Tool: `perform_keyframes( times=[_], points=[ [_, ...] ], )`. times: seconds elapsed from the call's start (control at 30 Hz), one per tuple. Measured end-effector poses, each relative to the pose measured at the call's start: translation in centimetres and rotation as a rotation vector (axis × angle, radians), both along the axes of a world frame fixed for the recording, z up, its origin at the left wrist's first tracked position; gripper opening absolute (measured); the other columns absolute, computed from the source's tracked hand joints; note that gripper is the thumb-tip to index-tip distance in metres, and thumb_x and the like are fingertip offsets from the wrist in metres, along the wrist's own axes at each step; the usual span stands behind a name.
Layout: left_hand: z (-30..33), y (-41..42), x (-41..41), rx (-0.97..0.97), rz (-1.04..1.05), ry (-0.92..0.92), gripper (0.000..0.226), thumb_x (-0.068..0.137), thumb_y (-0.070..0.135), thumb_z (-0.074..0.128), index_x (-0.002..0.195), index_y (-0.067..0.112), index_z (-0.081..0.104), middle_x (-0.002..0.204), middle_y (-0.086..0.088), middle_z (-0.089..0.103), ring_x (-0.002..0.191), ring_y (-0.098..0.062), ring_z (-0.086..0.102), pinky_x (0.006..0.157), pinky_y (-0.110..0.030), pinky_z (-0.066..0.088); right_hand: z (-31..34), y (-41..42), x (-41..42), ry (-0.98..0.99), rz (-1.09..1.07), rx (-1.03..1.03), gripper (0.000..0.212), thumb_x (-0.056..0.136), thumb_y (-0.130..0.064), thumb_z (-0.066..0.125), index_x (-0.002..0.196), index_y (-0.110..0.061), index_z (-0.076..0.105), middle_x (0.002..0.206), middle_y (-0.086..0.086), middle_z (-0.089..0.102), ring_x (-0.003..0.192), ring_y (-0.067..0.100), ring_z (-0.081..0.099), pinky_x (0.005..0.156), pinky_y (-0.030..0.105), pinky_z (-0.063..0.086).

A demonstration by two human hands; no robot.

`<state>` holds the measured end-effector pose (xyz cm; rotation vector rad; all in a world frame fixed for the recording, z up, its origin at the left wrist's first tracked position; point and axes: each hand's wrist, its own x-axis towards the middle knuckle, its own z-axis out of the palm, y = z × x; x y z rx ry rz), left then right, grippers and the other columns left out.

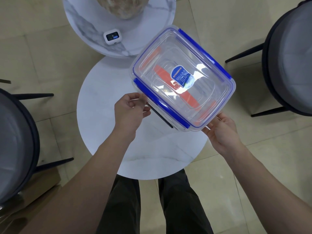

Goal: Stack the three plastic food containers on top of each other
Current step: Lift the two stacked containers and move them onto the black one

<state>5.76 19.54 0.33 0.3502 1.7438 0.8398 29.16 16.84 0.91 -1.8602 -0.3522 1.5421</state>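
Note:
A large clear container with a blue-clipped lid (199, 53) and a blue label sits on top, over the right side of the round white table (108, 132). Through it I see a smaller container with orange clips (189, 97). Below that, a black-edged container (161, 118) peeks out on the near left. My left hand (130, 110) pinches the long blue clip on the left side. My right hand (222, 130) holds the near right corner, fingers under the rim.
A second marble table (94, 24) stands behind, with a small white device (112, 37) and a stone-like object (123, 5) on it. Dark chairs stand left (15, 141) and right (287, 56). My legs are under the near table edge.

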Motion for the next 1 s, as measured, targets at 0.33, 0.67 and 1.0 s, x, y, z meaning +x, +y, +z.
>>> perform_keyframes(
  times=[0.33,0.67,1.0],
  points=[
    [-1.6,-3.0,-0.9,0.04,0.163,0.032,0.019,0.091,0.03,0.07,0.094,0.011,0.068,0.079,-0.004,0.07,0.065,-0.015,0.067,0.067,-0.029,0.062,-1.9,-3.3,-0.7,0.118,-0.21,-0.066,0.034,0.097,-0.035,0.062,0.122,-0.012,0.066,0.105,0.006,0.073,0.093,0.02,0.073,0.078,0.032,0.059],
    [-7.2,-5.8,-2.4,-0.075,0.135,-0.037,0.02,0.088,0.022,0.072,0.1,0.006,0.069,0.084,-0.006,0.07,0.066,-0.016,0.067,0.07,-0.031,0.062,-6.0,-7.6,-7.6,-0.013,-0.094,-0.27,0.01,0.096,-0.008,0.06,0.106,-0.008,0.063,0.099,0.017,0.068,0.083,0.03,0.068,0.085,0.042,0.059],
    [-11.8,-4.0,-1.1,-0.092,0.095,-0.12,0.034,0.082,0.033,0.078,0.107,0.013,0.067,0.093,-0.004,0.075,0.079,-0.018,0.075,0.07,-0.029,0.063,-9.1,-4.2,-12.1,0.229,-0.297,-0.259,0.023,0.096,-0.024,0.064,0.114,-0.011,0.06,0.121,0.017,0.063,0.108,0.033,0.068,0.091,0.042,0.057]
  ],
)
